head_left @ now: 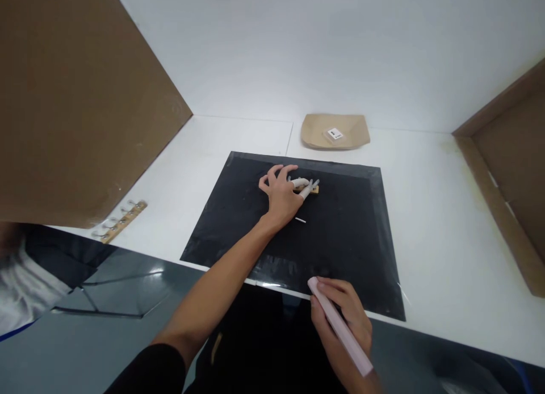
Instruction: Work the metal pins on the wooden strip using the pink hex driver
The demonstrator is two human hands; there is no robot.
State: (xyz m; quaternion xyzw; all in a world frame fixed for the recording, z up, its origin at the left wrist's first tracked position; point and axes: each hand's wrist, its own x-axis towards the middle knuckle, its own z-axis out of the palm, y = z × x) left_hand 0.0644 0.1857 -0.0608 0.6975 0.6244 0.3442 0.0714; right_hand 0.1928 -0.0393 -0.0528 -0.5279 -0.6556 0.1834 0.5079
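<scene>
Hook rack [315, 190] on the black mat [340, 235], far half — looks light, stiff; best held by its wooden strip, metal hooks likely slick. Long axis roughly crosswise to mat; hook direction unclear. Left hand [281, 198] over it, thumb and forefinger narrowed — grip can't be told. Right hand [356, 317], mat's near edge, closed round pale pink bar [339, 327]. Paper tray [314, 130] beyond mat.

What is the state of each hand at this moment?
Left hand: fingers curved at the wooden strip on the mat; whether it grips cannot be told.
Right hand: closed, holding the pink bar.
</scene>
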